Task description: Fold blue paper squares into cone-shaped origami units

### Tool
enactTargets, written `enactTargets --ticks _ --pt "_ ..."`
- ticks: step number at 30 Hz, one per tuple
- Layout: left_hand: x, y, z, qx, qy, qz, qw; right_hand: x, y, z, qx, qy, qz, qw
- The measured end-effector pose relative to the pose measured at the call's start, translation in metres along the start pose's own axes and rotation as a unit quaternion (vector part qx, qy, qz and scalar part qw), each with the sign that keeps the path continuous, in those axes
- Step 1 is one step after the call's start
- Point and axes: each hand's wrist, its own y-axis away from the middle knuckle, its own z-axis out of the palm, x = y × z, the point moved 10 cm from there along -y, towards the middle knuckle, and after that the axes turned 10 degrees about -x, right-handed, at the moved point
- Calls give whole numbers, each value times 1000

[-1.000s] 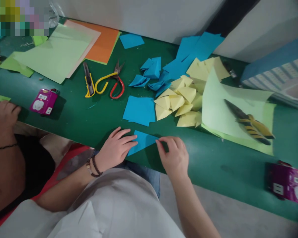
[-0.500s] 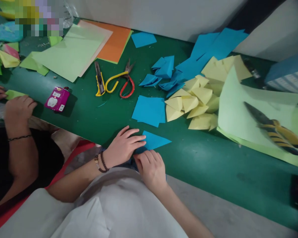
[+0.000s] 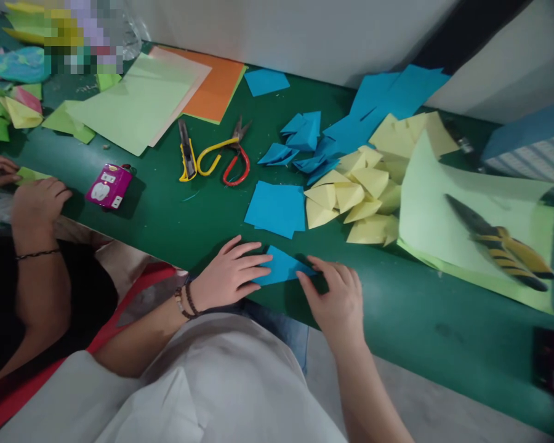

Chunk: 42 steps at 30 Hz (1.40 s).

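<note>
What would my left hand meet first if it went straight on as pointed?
Your left hand would first meet the blue paper triangle, which it seems to touch; beyond, probably the right hand, though depth is unclear.

Blue triangle matt paper; tabletop smooth, glossy

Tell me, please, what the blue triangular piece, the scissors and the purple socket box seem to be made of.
Blue triangular piece: matte paper, apparently, from its flat colour and crisp edges.
Scissors: dull grey blades suggest steel; smooth yellow and red handles, perhaps plastic.
Purple socket box: likely hard plastic, given its slight gloss.
</note>
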Motion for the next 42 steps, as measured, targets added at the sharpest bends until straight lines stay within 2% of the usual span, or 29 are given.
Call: enactTargets --ticks 4,8,11,14,16,18,22,25,28,32,38,42 --pt "4 0 -8 40 10 19 999 -2 3 3 -11 -56 10 998" --pt "8 0 -16 101 32 20 994 -5 8 -5 -2 -98 8 995" --pt "6 -4 -21 137 59 -18 989 -12 16 -13 27 -96 9 995" --pt "4 -13 -21 136 71 -61 986 -25 26 -19 64 -71 -11 995" --pt "6 -18 -22 137 72 -68 986 -33 33 -19 77 -67 -26 994" --pt "8 -19 -26 151 83 -53 984 -35 38 -16 65 -91 -39 993" --pt "15 -16 -35 163 132 32 977 -33 38 -8 -7 -194 -82 978" --pt "13 -12 -38 152 183 63 969 -35 34 -8 -33 -155 -145 977" --pt "4 -6 -34 137 207 34 968 -40 30 -8 -35 -56 -192 979" --pt "-2 7 -25 112 138 -13 984 -41 28 -3 -44 12 -194 980" --pt "-2 18 -19 100 83 -60 990 -35 15 -1 -55 -66 -166 982" --pt "1 11 -20 142 50 -92 984 -35 0 8 -45 -50 -130 989"
